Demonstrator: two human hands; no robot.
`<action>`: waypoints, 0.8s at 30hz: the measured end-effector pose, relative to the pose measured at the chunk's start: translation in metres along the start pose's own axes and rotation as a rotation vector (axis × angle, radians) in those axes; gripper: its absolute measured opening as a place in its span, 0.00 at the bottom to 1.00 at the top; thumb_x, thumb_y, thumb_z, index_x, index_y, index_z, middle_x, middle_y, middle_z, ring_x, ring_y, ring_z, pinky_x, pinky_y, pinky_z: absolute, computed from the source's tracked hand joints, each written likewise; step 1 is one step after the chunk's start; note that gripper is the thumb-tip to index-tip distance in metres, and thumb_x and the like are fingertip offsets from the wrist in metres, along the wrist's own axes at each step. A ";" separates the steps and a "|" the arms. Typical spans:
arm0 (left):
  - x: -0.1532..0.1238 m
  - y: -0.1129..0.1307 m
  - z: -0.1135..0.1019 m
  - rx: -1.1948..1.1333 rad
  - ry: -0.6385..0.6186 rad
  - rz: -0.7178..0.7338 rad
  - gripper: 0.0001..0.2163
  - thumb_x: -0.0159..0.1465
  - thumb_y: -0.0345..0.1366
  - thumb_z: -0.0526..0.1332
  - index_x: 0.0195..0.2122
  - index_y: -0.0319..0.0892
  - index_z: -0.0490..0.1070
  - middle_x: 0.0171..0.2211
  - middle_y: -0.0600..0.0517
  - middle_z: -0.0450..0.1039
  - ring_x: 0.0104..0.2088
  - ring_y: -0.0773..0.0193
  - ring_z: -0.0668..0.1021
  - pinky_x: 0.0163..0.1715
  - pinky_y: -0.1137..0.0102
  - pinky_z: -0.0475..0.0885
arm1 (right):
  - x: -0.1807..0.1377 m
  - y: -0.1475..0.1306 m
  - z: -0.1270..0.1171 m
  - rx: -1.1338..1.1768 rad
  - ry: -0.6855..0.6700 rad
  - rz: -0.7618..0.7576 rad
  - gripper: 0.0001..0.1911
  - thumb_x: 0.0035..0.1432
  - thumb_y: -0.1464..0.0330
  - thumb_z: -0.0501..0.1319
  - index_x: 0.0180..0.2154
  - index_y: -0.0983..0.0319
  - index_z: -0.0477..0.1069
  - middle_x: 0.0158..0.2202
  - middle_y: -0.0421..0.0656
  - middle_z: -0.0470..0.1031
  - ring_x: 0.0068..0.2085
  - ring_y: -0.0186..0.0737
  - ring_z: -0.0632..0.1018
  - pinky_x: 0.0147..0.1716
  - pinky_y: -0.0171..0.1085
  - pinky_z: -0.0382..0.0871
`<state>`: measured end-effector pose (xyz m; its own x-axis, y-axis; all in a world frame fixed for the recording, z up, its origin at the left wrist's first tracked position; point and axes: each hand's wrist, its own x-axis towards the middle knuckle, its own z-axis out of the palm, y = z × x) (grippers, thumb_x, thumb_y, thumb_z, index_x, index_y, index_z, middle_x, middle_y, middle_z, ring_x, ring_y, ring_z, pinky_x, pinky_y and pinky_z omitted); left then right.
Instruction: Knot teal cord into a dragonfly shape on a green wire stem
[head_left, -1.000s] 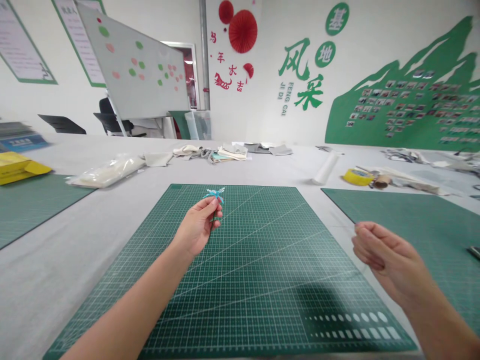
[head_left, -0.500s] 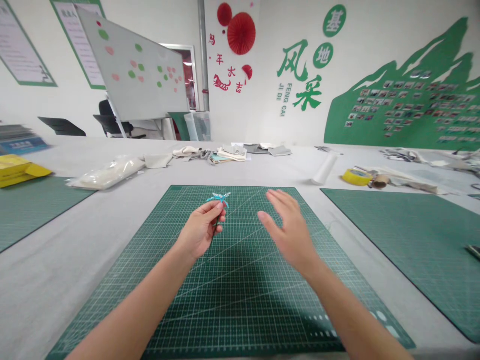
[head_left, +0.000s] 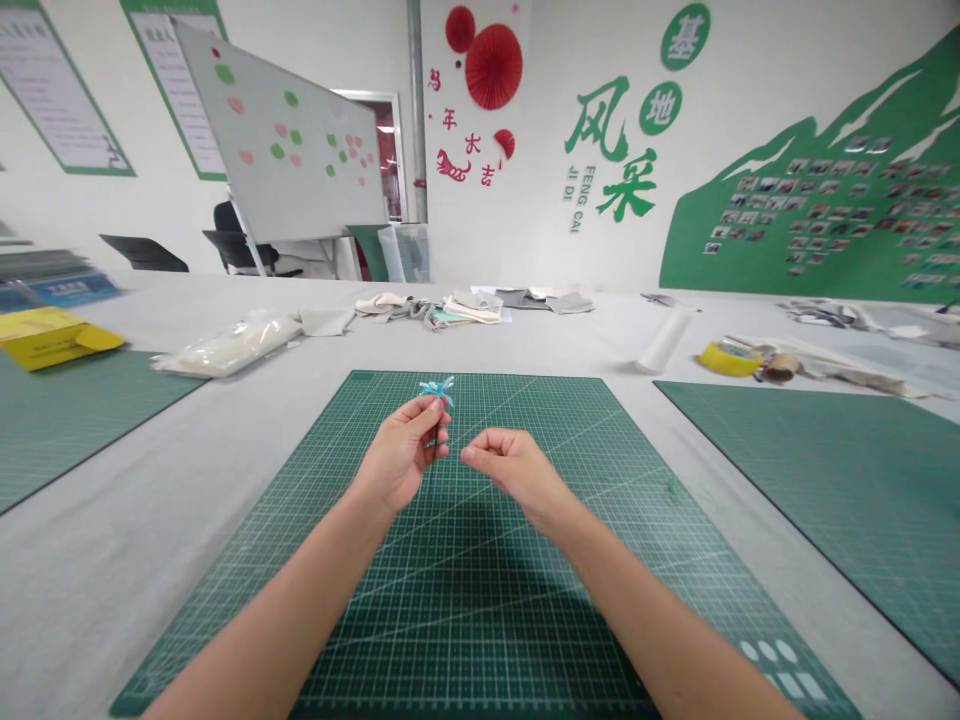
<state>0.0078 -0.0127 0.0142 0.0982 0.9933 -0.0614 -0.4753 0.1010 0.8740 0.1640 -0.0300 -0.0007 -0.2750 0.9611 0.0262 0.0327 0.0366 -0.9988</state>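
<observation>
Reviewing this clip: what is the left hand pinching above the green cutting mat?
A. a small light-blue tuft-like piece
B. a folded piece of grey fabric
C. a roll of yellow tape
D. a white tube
A. The left hand pinches a small light-blue tuft-like piece between its fingertips over the cutting mat, while the yellow tape roll lies far off on the table.
</observation>
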 end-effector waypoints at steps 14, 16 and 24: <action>0.005 -0.018 -0.002 0.082 0.041 0.005 0.13 0.51 0.38 0.69 0.35 0.37 0.73 0.24 0.57 0.66 0.18 0.78 0.66 0.14 0.82 0.59 | -0.006 0.001 0.009 0.764 -0.140 0.091 0.11 0.53 0.63 0.63 0.26 0.62 0.65 0.32 0.40 0.69 0.24 0.27 0.62 0.15 0.27 0.42; 0.004 -0.019 -0.001 0.079 0.044 -0.011 0.12 0.51 0.37 0.69 0.34 0.37 0.73 0.23 0.57 0.67 0.17 0.78 0.66 0.15 0.81 0.61 | -0.004 0.003 0.009 0.757 -0.022 0.027 0.11 0.53 0.65 0.63 0.24 0.62 0.65 0.28 0.37 0.67 0.24 0.27 0.62 0.16 0.27 0.50; 0.005 -0.019 0.000 0.081 0.055 -0.062 0.10 0.51 0.34 0.68 0.33 0.37 0.74 0.25 0.55 0.70 0.22 0.76 0.71 0.24 0.79 0.67 | -0.001 0.002 0.008 0.826 -0.006 0.042 0.16 0.53 0.62 0.62 0.23 0.61 0.58 0.19 0.32 0.55 0.21 0.27 0.60 0.24 0.31 0.61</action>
<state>0.0170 -0.0099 -0.0026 0.0760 0.9871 -0.1411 -0.3977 0.1598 0.9035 0.1567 -0.0331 -0.0035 -0.2944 0.9556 -0.0102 -0.6729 -0.2148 -0.7078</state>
